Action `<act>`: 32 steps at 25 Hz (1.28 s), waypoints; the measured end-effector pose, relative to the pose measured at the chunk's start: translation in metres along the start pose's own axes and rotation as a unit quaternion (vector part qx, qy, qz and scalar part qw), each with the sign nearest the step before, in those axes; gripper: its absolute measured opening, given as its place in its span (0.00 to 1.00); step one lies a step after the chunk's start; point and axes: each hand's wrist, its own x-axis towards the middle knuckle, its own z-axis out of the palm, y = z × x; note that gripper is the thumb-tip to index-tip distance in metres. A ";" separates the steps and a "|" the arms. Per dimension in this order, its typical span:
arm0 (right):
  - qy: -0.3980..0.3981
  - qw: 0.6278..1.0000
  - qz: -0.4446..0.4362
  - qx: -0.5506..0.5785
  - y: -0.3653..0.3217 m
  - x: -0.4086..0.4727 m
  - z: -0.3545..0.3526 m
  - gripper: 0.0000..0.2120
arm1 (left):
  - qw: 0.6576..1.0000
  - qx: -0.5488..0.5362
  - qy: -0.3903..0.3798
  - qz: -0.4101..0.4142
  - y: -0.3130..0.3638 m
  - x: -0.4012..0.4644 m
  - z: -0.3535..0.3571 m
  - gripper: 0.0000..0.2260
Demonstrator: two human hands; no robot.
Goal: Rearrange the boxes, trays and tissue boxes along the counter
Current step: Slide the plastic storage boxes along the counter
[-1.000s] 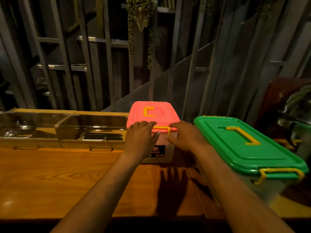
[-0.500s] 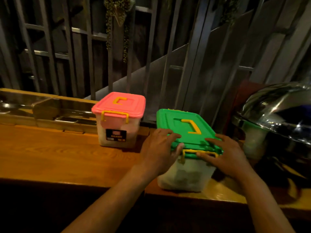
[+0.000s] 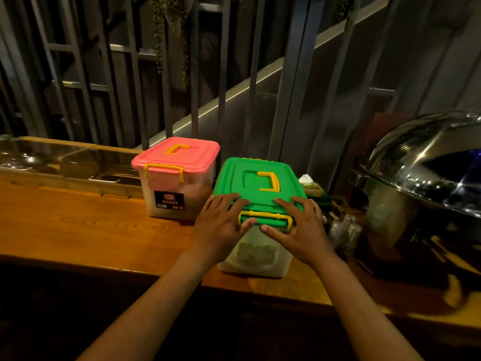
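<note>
Wooden counter [image 3: 78, 230] runs across the room, and at its far left a glass-fronted tray section [image 3: 65, 165] sits along the back edge. Next comes the pink-lidded box [image 3: 177, 178], set back near the rail, its yellow latch facing the person. Just beside it, to the right and nearer the front edge, stands the green-lidded box [image 3: 260, 183] — long axis running away from the person, short latched end toward them. The left hand [image 3: 221, 222] lies flat on the near left corner of that lid, fingers spread over the rim, thumb tucked under by the yellow latch [image 3: 265, 216]. The right hand [image 3: 299, 225] mirrors it on the near right corner, fingers splayed, thumb below the lid edge. Both hands sit equally close, so a push or slide would go straight along the box's length, I'd judge. Behind its right side a tissue box [image 3: 309, 186] peeks out — then a steel chafing dish [image 3: 416, 178].
</note>
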 end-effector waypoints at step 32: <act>-0.027 0.997 0.043 -0.050 0.019 0.159 0.086 0.44 | 0.999 0.023 -0.020 0.022 -0.115 0.119 0.096 0.23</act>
